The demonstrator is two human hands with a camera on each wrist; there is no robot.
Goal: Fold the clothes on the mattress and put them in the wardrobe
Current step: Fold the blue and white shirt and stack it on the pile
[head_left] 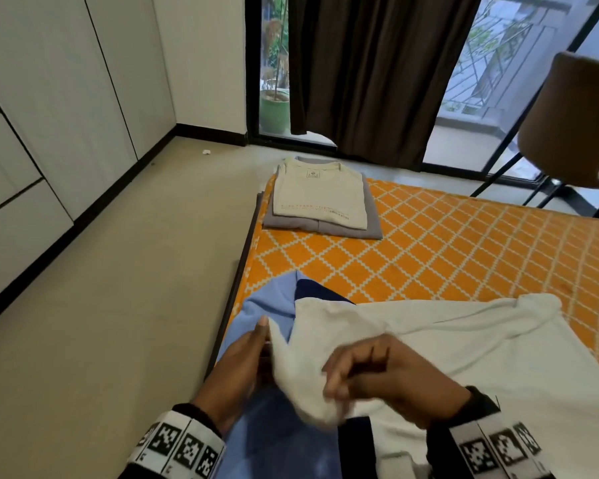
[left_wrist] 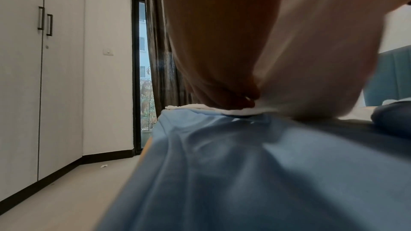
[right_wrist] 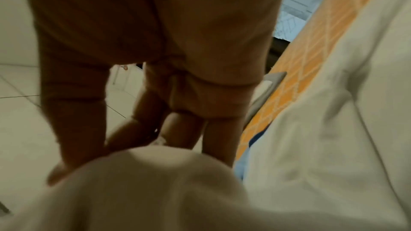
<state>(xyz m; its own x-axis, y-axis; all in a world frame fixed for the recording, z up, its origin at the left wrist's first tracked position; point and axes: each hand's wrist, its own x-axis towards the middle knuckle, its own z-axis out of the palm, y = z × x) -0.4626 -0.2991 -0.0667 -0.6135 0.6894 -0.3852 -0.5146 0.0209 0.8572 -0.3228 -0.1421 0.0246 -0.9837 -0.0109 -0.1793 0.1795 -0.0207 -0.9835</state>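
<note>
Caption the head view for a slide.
Both hands, left hand and right hand, gather a white garment on the orange mattress.

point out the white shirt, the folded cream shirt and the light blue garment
white shirt point(head_left: 481, 354), head view, flat middle of the cloth
folded cream shirt point(head_left: 319, 191), head view, its chest panel
light blue garment point(head_left: 270, 305), head view, bare upper corner

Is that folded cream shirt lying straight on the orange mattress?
No, the cream shirt lies on a folded grey garment, which rests on the mattress.

right hand point(right_wrist: 155, 94): fingers curled at white garment point(right_wrist: 311, 147) fold | garment over orange patterned mattress point(right_wrist: 311, 69) | blurred
</note>
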